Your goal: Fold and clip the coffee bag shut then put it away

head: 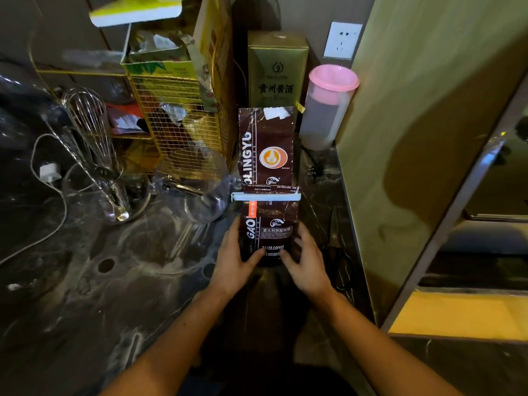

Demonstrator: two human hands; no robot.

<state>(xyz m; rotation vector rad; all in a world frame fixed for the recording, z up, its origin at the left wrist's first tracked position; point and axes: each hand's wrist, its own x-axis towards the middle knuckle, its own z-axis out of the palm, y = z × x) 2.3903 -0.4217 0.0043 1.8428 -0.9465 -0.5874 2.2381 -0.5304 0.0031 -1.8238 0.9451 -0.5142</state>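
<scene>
While both hands grip it, the dark brown foil coffee bag (268, 235) stands upright on the black marble counter (120, 281). Left hand (233, 261) clasps the bag's left edge, thumb across the front; right hand (307, 262) clasps the right edge likewise. A white plastic bar clip (265, 197) spans the folded top. Directly behind stands a second, taller brown coffee bag (267, 144), before a gold carton (277, 70).

I've got both bare forearms reaching forward, converging. My left hand (233, 260) and right hand (307, 264) face each other palms inward, fingers curled, thumbs angled toward centre, clasping the coffee bag (267, 238) from both sides.
</scene>
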